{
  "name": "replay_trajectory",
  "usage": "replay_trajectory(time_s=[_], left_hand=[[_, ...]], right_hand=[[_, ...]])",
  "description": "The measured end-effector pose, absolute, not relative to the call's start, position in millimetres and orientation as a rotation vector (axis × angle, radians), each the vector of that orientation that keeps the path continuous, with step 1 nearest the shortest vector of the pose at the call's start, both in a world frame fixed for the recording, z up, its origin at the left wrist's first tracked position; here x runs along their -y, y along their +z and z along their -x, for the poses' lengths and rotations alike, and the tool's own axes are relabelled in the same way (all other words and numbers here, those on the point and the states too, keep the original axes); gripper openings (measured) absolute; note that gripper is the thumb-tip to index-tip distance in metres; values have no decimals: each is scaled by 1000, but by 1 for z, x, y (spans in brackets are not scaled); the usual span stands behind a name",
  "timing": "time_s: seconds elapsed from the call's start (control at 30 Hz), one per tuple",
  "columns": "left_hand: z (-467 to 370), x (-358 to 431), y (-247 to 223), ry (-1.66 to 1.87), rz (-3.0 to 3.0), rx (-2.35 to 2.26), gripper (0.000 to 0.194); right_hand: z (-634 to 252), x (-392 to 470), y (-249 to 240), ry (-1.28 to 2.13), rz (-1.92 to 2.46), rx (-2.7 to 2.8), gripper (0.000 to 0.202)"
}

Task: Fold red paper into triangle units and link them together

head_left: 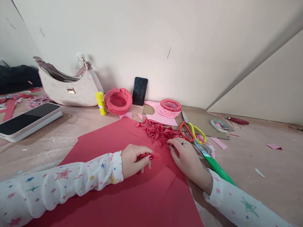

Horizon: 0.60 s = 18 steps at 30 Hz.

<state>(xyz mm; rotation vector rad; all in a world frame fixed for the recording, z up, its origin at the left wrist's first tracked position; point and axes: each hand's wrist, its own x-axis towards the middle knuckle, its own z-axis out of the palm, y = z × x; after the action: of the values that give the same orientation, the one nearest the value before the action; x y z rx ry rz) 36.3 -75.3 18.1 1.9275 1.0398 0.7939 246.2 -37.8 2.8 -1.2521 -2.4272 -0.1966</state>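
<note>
My left hand [135,159] is closed around small folded red paper pieces [149,156], resting on a large red paper sheet [128,192]. My right hand [187,157] lies flat on the sheet, its fingertips touching the near edge of a pile of folded red paper triangles [159,131]. Both sleeves are white with coloured stars.
Scissors with red and yellow handles [192,130] and a green-handled cutter [214,164] lie right of my right hand. Behind are a red paper ring [118,101], a pink paper ring [170,108], a yellow glue stick [101,103], a propped phone [139,90], a handbag [67,86], a tape roll [219,124] and another phone [25,121].
</note>
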Motion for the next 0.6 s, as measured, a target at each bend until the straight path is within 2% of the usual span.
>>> replay_trajectory(time_s=[0.4, 0.6], left_hand=[[-36, 75, 19, 791, -1957, -1031, 17], [-36, 75, 20, 791, -1958, -1026, 16]], right_hand=[[-239, 42, 7, -323, 1375, 2479, 19], [-241, 45, 8, -195, 1305, 2511, 19]])
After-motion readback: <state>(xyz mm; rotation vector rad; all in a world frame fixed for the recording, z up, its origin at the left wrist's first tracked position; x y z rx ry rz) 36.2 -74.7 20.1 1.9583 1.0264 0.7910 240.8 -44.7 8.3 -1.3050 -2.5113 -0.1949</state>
